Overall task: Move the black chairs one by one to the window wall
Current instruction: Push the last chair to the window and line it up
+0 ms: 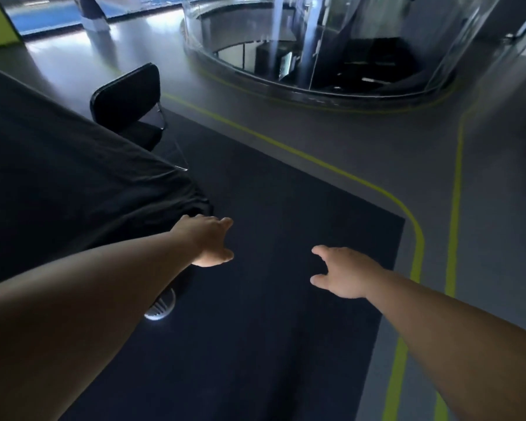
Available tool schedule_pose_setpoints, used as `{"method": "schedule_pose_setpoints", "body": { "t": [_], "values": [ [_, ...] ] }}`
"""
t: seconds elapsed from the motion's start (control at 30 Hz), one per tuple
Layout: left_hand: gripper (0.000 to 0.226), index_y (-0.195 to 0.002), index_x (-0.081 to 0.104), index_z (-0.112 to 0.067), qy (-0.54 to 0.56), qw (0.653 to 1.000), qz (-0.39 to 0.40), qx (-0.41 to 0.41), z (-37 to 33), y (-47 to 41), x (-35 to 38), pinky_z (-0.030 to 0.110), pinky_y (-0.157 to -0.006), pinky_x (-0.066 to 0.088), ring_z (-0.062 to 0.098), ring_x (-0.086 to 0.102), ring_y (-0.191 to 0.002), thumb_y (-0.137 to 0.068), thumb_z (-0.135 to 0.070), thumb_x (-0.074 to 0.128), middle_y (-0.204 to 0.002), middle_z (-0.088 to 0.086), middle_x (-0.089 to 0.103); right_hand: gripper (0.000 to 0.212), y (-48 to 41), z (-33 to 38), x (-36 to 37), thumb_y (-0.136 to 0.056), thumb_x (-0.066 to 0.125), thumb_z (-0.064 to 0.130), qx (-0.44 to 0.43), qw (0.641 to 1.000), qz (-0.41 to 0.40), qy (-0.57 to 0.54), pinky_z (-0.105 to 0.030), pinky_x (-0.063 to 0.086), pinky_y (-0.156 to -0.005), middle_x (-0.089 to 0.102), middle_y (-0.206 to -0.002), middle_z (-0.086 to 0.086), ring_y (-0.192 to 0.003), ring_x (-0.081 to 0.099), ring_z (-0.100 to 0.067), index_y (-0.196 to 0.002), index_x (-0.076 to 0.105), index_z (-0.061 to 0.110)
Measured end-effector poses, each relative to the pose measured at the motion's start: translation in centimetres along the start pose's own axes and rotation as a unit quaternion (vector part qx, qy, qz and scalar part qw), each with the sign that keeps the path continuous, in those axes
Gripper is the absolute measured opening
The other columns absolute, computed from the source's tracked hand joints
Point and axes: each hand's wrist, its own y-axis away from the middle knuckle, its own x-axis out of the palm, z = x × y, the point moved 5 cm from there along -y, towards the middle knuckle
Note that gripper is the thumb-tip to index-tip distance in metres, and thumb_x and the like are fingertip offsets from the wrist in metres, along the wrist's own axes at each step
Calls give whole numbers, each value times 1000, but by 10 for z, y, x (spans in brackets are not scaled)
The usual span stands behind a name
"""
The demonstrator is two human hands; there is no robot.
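Note:
One black chair point(127, 98) with a padded back and thin metal legs stands tucked against the far side of a table draped in black cloth point(58, 177). My left hand point(210, 240) hovers near the table's corner, fingers relaxed, holding nothing. To its right my right hand point(343, 272) is stretched forward over the dark carpet, fingers spread and empty. Both hands are well short of the chair. The window wall point(73, 13) shows at the far top left.
A dark carpet point(271, 268) lies underfoot, bordered by yellow floor lines point(316, 161). A round glass-walled opening point(316, 56) sits ahead on the right. A shoe tip point(161, 306) shows below my left arm. Grey floor leads toward the windows.

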Motion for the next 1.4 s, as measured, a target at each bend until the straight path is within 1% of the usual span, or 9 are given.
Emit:
{"method": "schedule_pose_setpoints", "body": {
  "t": [0.1,0.23,0.4,0.47,0.63,0.87,1.03,1.23,1.4],
  "values": [
    [73,-150,29,-29,5,1000,3,-27,19,-54,-20,44,-104,39,24,47,-131,-87,-60,50,-142,-2,52,70,-62,-10,-48,-100,52,47,-25,999,13,34,-38,46,-100,44,-151,4,-131,49,-22,-159,19,29],
    [73,-150,28,-28,30,997,2,-67,54,-126,-46,44,-106,38,25,47,-132,-88,-60,51,-145,-2,50,70,-157,1,-110,-100,52,47,-66,996,11,63,-38,44,-101,39,-156,3,-136,45,-23,-159,19,29],
    [76,-154,23,-28,29,995,14,-99,113,-229,-62,44,-106,38,24,46,-132,-89,-60,49,-147,-3,48,68,-279,25,-169,-100,50,47,-107,989,15,103,-38,48,-95,43,-152,3,-128,51,-23,-158,20,29],
    [77,-155,21,-28,36,992,8,-118,139,-268,-72,44,-108,37,23,45,-134,-90,-60,49,-148,-3,47,67,-328,31,-190,-100,50,46,-121,985,21,119,-38,48,-95,40,-155,2,-130,50,-23,-158,20,28],
    [78,-156,19,-27,60,986,35,-154,193,-323,-91,45,-111,34,23,43,-136,-92,-61,47,-151,-2,44,67,-428,65,-252,-101,50,46,-156,974,34,160,-40,48,-98,40,-156,1,-133,49,-25,-158,20,27],
    [79,-158,13,-27,97,962,42,-251,292,-385,-119,44,-115,30,22,38,-141,-94,-60,46,-156,-2,38,67,-551,155,-330,-102,49,45,-262,940,36,216,-42,46,-102,39,-157,0,-137,45,-26,-159,20,26],
    [79,-158,10,-25,117,942,61,-307,349,-428,-121,45,-117,27,22,37,-142,-95,-58,45,-156,0,38,68,-647,221,-363,-101,50,47,-328,911,49,244,-44,46,-103,41,-155,0,-136,46,-27,-158,19,28],
    [80,-158,11,-24,150,917,64,-364,417,-460,-127,47,-116,29,23,40,-140,-95,-59,45,-154,1,41,69,-729,293,-405,-100,52,45,-368,883,74,282,-41,45,-103,37,-158,0,-138,43,-25,-159,19,29],
    [77,-157,16,-22,155,899,35,-408,487,-472,-134,45,-114,32,24,41,-136,-95,-57,46,-149,2,45,69,-782,373,-439,-99,54,45,-402,866,39,295,-44,43,-107,41,-155,-1,-139,42,-26,-158,23,28]
  ]
}}
